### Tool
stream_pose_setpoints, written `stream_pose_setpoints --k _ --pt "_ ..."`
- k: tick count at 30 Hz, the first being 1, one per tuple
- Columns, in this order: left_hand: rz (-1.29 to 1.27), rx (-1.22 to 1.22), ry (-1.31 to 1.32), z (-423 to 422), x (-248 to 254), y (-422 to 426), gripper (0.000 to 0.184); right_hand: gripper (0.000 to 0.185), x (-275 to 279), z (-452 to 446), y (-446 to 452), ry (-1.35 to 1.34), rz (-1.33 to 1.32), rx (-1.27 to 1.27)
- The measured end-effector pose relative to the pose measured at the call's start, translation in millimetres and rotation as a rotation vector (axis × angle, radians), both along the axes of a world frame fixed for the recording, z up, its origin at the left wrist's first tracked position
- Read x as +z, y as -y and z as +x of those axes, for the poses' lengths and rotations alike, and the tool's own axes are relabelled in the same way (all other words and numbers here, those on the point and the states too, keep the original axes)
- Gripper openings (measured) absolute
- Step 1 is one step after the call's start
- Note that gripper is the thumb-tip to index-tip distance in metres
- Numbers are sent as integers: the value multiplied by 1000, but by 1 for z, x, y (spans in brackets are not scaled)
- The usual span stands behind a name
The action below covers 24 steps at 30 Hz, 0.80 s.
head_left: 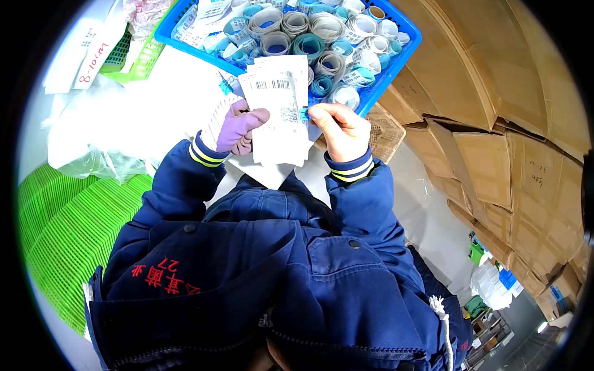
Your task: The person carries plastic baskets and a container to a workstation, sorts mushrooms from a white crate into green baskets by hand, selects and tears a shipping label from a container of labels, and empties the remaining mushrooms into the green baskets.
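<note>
My left hand (238, 128), in a purple and white glove, grips a stack of white paper labels (272, 139) with its thumb on top. Printed barcodes and text show on the uppermost label. At the stack's right edge, my bare right hand (341, 128) pinches a small blue clip (304, 114) between thumb and forefinger. Whether the clip bites on the paper cannot be made out. Another small blue clip (226, 86) lies just beyond my left hand. Right behind the labels stands a blue plastic basket (405, 59) full of rolled labels (308, 47).
Stacked green plastic baskets (80, 229) stand at the left, near a clear plastic bag (105, 154). A green basket (145, 62) with a paper marked "8-10cm" (93, 62) is at upper left. Cardboard boxes (476, 161) line the right, by a brown woven basket (387, 127).
</note>
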<state>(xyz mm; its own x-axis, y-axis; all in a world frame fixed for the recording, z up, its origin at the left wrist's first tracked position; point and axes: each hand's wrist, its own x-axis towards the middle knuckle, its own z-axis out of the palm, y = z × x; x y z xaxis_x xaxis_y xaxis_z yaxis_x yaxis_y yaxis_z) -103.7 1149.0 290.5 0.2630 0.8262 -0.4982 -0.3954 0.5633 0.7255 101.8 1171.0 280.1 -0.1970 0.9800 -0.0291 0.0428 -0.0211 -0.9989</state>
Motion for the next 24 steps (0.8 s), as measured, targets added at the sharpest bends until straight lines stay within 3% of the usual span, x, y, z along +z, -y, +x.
stream_pose_setpoints --k 7,10,16,21,24 --pt "14 -31 -138 1 -7 -1 29 13 0 1 0 -3 -4 39" --pt "11 -47 -81 -1 -6 -1 29 13 1 2 0 72 86 55" --pt "5 -32 -123 1 -3 -1 28 13 0 2 1 -42 -38 41" --pt "15 -20 -176 4 -4 1 26 13 4 1 1 149 160 43" --pt "-29 -27 -228 0 2 3 20 13 -2 -3 2 107 149 -15"
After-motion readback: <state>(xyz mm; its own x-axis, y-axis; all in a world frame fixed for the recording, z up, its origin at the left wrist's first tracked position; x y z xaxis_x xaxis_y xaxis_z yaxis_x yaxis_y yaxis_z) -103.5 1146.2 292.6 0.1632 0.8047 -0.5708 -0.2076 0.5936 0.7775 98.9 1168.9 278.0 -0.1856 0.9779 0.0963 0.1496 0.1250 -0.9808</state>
